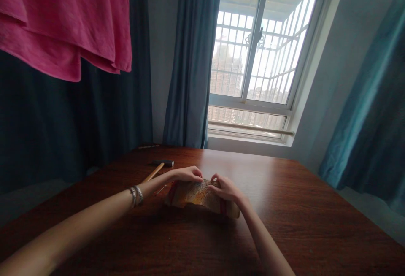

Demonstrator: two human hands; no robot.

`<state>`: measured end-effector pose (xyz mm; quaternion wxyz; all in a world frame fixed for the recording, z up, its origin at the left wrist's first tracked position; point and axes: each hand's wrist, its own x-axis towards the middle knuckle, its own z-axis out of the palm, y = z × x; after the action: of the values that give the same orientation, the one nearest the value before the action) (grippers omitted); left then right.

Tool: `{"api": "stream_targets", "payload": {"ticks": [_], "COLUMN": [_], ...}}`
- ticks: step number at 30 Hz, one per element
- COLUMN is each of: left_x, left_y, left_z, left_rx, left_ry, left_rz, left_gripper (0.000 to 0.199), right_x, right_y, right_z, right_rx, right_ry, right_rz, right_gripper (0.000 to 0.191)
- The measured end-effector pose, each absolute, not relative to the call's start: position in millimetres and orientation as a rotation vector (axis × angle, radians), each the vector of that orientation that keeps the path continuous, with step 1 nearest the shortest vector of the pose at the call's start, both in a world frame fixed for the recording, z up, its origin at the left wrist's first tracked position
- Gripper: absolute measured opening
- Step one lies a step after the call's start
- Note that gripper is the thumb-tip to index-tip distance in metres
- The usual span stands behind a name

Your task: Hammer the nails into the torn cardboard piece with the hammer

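A long tan block [196,195] with a rough, speckled surface lies on the table in front of me. It has an orange patch along its near edge and a dark red band towards each end. My left hand [190,174] reaches over its far left side, with curled fingers on the top edge. On the right part, my right hand [225,189] grips the block with bent fingers at the far edge and the thumb on the speckled face. Whether a small piece sits between the fingertips is hidden. A hammer [154,172] with a wooden handle lies beyond my left wrist.
A thin metal piece, perhaps a nail [160,190], lies left of the block on the brown wooden table [284,225]. Blue curtains [190,65] and a barred window [253,56] stand behind. A pink cloth [69,23] hangs at upper left.
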<state>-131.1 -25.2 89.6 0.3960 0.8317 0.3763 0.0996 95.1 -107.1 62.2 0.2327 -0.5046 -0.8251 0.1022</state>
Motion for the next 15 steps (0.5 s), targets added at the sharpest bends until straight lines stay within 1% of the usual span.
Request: {"api": "stream_targets", "payload": {"ticks": [2, 5, 9, 15], "left_x": [-113.3, -82.8, -48.3, -29.7], "left_y": [-21.7, -13.0, -0.5, 3.2], "left_z": [83.3, 72.4, 55.6, 28.7], "left_rx": [2.128, 2.184, 2.257, 2.497], "left_ry": [0.899, 0.809, 0.815, 0.939], "left_rz": [0.309, 0.359, 0.458, 0.473], "left_gripper": [0.032, 0.04, 0.05, 0.051], "right_x": [111.9, 135.8, 158.4, 170.6], "right_y": [-108.4, -107.0, -98.0, -79.0], "right_z": [66.0, 69.8, 63.3, 33.6], "right_rx": [-1.423, -1.496, -1.628, -1.751], "right_ry": [-2.206, -2.161, -2.097, -2.057], "right_rz": [0.259, 0.207, 0.135, 0.067], "right_gripper": [0.031, 0.03, 0.03, 0.03]}}
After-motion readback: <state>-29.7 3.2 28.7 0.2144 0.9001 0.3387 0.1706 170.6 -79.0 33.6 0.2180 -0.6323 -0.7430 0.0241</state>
